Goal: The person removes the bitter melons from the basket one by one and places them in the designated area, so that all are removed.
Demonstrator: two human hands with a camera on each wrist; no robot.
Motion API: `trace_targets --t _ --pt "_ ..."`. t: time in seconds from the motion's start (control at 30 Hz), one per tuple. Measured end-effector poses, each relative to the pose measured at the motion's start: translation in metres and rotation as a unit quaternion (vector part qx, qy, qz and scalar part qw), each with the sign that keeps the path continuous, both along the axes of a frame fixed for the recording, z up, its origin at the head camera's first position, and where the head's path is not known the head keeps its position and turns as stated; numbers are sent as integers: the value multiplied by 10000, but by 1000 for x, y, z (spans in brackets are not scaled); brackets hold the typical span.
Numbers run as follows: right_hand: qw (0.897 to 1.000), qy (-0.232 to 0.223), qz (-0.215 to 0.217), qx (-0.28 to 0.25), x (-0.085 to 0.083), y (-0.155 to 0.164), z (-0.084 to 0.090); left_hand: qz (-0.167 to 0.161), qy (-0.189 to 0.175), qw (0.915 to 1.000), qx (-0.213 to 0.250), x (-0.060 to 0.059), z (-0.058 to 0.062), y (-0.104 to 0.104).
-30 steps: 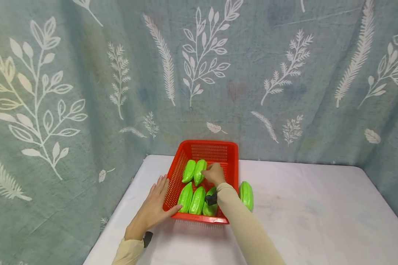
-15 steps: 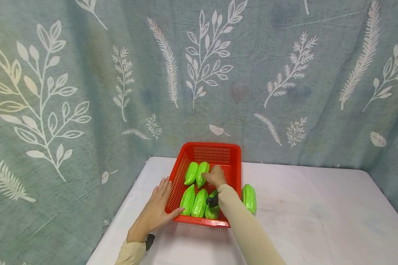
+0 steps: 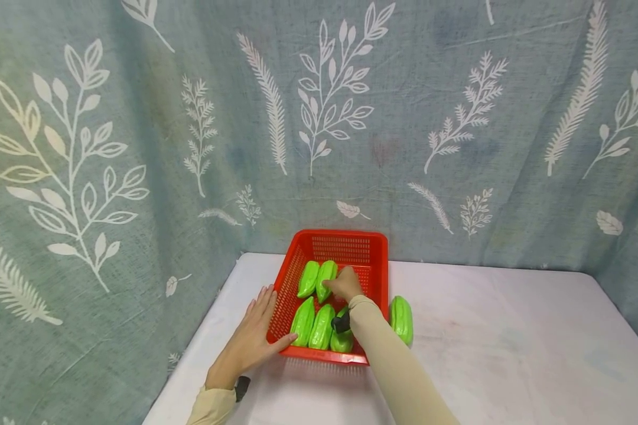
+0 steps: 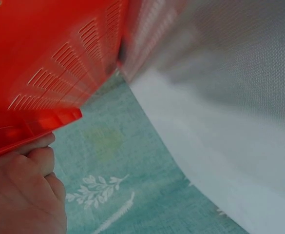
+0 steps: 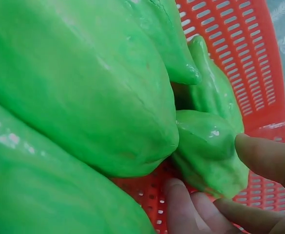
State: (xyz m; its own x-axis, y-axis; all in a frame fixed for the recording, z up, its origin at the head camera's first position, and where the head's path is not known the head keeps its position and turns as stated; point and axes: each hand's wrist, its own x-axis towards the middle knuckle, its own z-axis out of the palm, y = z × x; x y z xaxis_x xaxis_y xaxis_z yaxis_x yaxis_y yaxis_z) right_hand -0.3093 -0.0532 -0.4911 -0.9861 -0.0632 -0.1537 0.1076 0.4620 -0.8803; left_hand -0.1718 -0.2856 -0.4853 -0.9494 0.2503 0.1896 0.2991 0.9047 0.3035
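Note:
A red plastic basket (image 3: 351,239) holds several bright green ribbed fruits, glossy and pointed at one end. Two lie toward its back left, an outer one (image 3: 308,278) and an inner one (image 3: 326,278); a row lies along the front, including a fruit (image 3: 303,321) at the left. My right hand (image 3: 347,283) reaches inside and pinches the inner back fruit (image 5: 205,131), thumb on its end and fingertips low beside it. My left hand (image 3: 252,330) rests along the basket's left side, fingers straight, thumb at the front left corner. In the left wrist view its fingers (image 4: 42,161) lie under the rim.
Another green fruit (image 3: 401,319) lies on the white tabletop (image 3: 489,336), just right of the basket. Behind and to the left hangs a grey-green curtain (image 3: 383,147) with white leaf prints. My right forearm (image 3: 393,366) crosses the basket's front right corner.
The head view has shifted slightly, so everything sits a little lower and further right. Both hands keep nearly the same places on the basket and the fruit.

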Motion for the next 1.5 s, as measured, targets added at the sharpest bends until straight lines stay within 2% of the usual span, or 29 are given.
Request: trace_targets --t 0.53,0.77,1.17,1.5 --pt "10000 -56 -67 -38 -3 0 -2 72 -41 9999 -57 -2 -3 -1" --pt "9996 -12 2 -277 -1 2 0 58 -63 10000 7 -1 0 1" --pt "9944 -447 -89 -950 5 3 6 76 -18 10000 5 1 -1 1" --pt "9920 -569 -145 -1117 8 5 11 65 57 10000 -41 2 0 2"
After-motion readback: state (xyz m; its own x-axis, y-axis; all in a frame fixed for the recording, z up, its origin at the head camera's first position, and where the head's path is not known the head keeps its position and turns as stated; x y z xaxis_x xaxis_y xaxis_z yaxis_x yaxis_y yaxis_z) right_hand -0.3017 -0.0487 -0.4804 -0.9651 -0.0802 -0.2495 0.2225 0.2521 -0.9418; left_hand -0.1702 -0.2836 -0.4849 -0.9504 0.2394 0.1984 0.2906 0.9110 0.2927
